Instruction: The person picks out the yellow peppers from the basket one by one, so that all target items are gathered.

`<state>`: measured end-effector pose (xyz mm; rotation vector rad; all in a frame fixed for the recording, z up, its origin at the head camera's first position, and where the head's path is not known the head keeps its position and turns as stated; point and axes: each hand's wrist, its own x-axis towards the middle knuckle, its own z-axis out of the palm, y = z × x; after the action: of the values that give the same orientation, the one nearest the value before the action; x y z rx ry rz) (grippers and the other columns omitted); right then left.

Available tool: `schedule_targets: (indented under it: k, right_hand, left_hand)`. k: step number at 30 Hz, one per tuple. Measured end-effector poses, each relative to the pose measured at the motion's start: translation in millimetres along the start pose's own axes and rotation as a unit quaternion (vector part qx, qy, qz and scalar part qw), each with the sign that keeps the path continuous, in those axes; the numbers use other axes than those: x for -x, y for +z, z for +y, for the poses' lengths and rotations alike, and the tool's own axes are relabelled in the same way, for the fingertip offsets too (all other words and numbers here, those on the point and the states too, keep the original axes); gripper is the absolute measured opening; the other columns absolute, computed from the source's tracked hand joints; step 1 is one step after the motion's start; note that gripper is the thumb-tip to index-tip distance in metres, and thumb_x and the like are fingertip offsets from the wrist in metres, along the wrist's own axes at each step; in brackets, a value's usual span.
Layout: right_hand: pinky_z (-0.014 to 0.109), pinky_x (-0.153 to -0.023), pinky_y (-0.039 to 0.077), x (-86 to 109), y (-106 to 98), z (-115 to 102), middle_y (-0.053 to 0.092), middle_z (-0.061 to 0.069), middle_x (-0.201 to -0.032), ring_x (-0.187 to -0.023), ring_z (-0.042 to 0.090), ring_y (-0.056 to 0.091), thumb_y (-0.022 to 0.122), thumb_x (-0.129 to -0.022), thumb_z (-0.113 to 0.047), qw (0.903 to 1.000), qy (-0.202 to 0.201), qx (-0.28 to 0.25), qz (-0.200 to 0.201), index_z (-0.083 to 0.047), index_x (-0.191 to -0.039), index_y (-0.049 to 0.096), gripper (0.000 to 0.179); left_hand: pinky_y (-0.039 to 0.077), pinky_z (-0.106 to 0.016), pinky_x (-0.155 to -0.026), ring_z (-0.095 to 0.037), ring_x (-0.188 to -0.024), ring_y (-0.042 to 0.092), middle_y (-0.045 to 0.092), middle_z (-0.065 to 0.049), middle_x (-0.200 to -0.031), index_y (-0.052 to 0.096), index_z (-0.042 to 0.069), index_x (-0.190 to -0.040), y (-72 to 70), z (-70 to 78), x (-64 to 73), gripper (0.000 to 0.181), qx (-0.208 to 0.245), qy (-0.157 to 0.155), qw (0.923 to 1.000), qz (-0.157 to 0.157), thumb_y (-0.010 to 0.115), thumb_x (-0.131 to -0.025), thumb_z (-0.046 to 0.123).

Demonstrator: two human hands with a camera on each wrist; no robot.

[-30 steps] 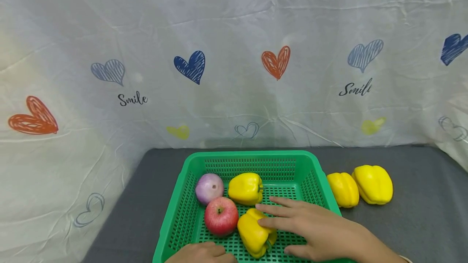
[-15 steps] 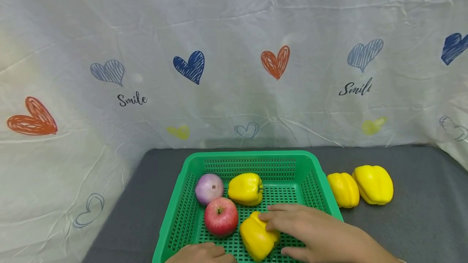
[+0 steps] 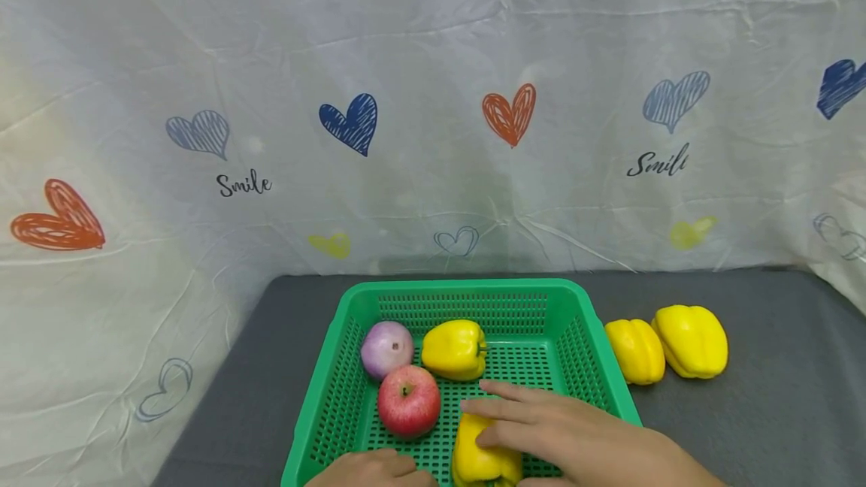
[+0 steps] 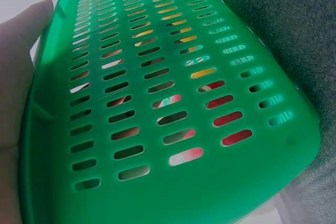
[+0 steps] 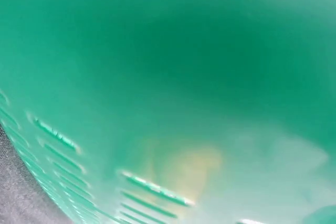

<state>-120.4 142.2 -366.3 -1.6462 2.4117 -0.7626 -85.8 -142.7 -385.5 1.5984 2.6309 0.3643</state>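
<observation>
A green plastic basket (image 3: 467,285) with slotted walls holds a purple onion (image 3: 387,350), a red apple (image 3: 409,401) and two yellow bell peppers. One bell pepper (image 3: 453,350) lies toward the back. On the nearer bell pepper (image 3: 483,461) my right hand (image 3: 561,434) rests with its fingers spread, covering part of its top and right side. My left hand (image 3: 372,470) holds the basket's near rim, its fingers curled over. In the left wrist view, the left thumb (image 4: 31,22) lies along that rim outside the slotted wall. The right wrist view shows mostly blurred basket wall (image 5: 173,66).
Two more yellow bell peppers, a smaller-looking one (image 3: 634,352) and a larger one (image 3: 690,342), lie on the dark grey table cloth (image 3: 771,397) right of the basket. Behind hangs a pale curtain (image 3: 419,36) printed with hearts.
The nearer bell pepper has turned and shifted toward me, its stem end now pointing to the near side. My right hand has moved along with it; the left hand stays put.
</observation>
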Motion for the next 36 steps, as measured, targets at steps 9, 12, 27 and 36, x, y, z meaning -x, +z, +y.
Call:
schedule_targets:
  k: [9,12,27,36]
  right_hand:
    - [0.016,-0.072,0.038,1.0,2,1,0.038,-0.015,-0.101,-0.089,-0.001,0.035,0.054,-0.083,-0.053,0.9973,0.053,0.045,0.024,-0.033,-0.120,0.047,0.043]
    - [0.019,-0.073,0.039,3.3,3,5,0.041,-0.014,-0.100,-0.088,0.001,0.038,0.055,-0.080,-0.056,0.9954,0.077,0.050,0.025,-0.028,-0.112,0.045,0.043]
    - [0.031,-0.076,0.047,5.3,4,8,0.043,0.000,-0.127,-0.101,0.013,0.049,0.042,-0.089,-0.051,0.9912,0.109,0.038,-0.064,-0.030,-0.112,0.051,0.032]
    - [0.025,-0.074,0.044,7.5,6,12,0.045,-0.014,-0.108,-0.091,0.004,0.045,0.061,-0.081,-0.047,0.9925,0.097,0.066,-0.036,-0.026,-0.111,0.050,0.038]
  left_hand:
    - [0.034,-0.005,-0.059,0.009,-0.068,0.041,0.050,0.022,-0.082,0.058,0.028,-0.098,-2.2,-0.1,-0.2,0.014,-0.005,0.006,0.9998,-0.015,0.051,-0.089,0.037]
    - [0.035,-0.005,-0.061,0.008,-0.070,0.042,0.052,0.021,-0.084,0.059,0.027,-0.098,-1.8,-0.7,0.4,0.015,0.003,0.007,0.9998,-0.016,0.050,-0.090,0.036]
    - [0.037,-0.007,-0.062,0.008,-0.072,0.044,0.053,0.023,-0.088,0.060,0.029,-0.098,-3.1,2.0,0.9,0.013,-0.008,0.000,0.9999,0.006,0.054,-0.088,0.034]
    - [0.037,-0.007,-0.061,0.007,-0.073,0.045,0.053,0.022,-0.085,0.060,0.029,-0.095,-2.2,2.3,2.7,0.009,-0.008,-0.008,0.9995,0.029,0.055,-0.087,0.031]
